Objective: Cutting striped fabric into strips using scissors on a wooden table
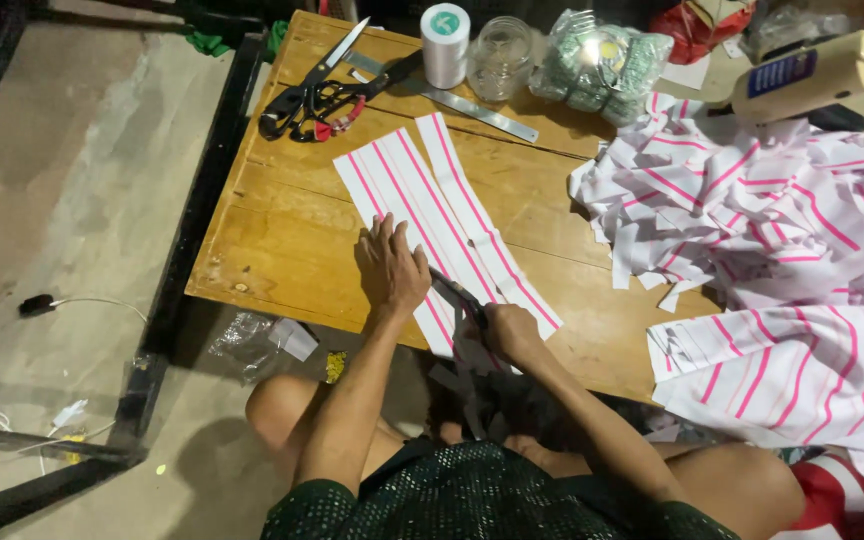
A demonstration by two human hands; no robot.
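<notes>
1. Your left hand (390, 268) lies flat and open, fingers spread, pressing on the white fabric strips with pink stripes (432, 205) that lie side by side on the low wooden plank table (272, 240); it grips nothing.
2. Your right hand (508, 330) is closed around the handles of a pair of dark scissors (457, 293); the blades point up and left into the near end of the strips, just beside your left hand, at the table's front edge.
3. The strips run from near the table's middle down to its front edge, slanting slightly; small cut scraps hang below that edge over your lap.
4. To the right sits a loose heap of the same pink-striped white cloth pieces (752, 210), well apart from your hands; a larger striped panel (792, 375) lies in front of it.
5. At the far side lie large black-handled shears (312, 90), a steel ruler (472, 105), a white thread spool (445, 45) and a clear glass jar (500, 55).
</notes>
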